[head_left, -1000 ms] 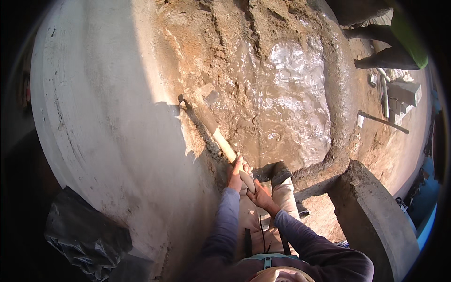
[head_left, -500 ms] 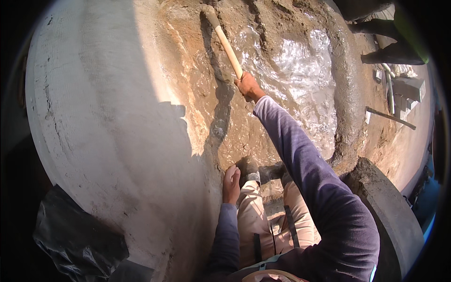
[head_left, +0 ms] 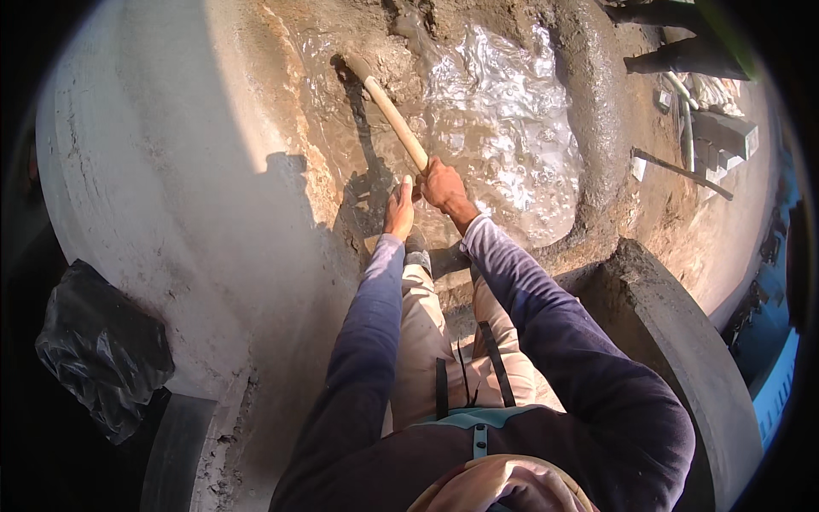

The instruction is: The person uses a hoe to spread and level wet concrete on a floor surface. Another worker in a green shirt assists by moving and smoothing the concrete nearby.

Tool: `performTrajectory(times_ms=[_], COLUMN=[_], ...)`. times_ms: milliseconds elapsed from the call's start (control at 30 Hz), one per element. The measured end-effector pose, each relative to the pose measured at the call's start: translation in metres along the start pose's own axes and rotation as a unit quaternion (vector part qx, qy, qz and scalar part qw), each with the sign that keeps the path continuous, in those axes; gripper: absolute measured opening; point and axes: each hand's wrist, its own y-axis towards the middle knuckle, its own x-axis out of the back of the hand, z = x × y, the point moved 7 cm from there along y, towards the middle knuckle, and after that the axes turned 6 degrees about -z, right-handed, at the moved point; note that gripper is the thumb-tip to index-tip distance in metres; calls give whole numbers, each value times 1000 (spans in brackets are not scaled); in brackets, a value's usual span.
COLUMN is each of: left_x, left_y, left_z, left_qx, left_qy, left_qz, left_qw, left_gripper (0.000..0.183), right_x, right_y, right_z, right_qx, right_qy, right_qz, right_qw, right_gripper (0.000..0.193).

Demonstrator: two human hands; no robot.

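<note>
My right hand [head_left: 446,189] is closed round the near end of a pale wooden handle. It belongs to a hoe-like tool [head_left: 394,115], which slants away to the far left; its mud-coated head is sunk in the wet mix, so the blade is hidden. Close beside that grip, my left hand [head_left: 399,209] has its fingers stretched out and slightly bent, holding nothing that I can see. Grey-brown wet mortar or mud [head_left: 461,145] spreads beneath both hands, with shiny water [head_left: 520,119] pooled on its right part.
A smooth pale concrete surface [head_left: 171,196] curves along the left, with black plastic sheeting [head_left: 102,346] by its near edge. A raised concrete edge [head_left: 682,341] stands at the near right. Farther right are grey blocks [head_left: 725,136], a thin bar [head_left: 682,173] and another person's dark-clad legs [head_left: 682,58].
My right hand and the tool have come nearer and a little left, the head dragging through the mix. My left hand has moved forward from beside my leg to the handle's near end.
</note>
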Motion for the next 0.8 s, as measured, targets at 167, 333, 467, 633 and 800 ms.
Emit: performTrajectory(times_ms=[167, 333, 467, 633, 800], left_x=[-64, -119, -118, -116, -61], left_y=[43, -27, -63, -71, -92], left_z=[7, 142, 214, 68, -216], left_qx=[119, 295, 346, 169, -229], left_qy=[-311, -346, -299, -339, -234], left_qz=[15, 16, -73, -17, 63], left_qw=[943, 890, 887, 925, 943], left_gripper=[56, 29, 29, 23, 61], right_x=[-2, 14, 6, 24, 111], right_y=[-116, -213, -260, -215, -52], right_z=[-57, -152, -186, -166, -4], right_qx=[-33, -43, -67, -8, 142], right_qy=[-29, -79, -70, -41, 85], right_qz=[36, 95, 132, 32, -161], right_qw=[998, 991, 987, 999, 973], right_gripper=[37, 40, 39, 38, 30])
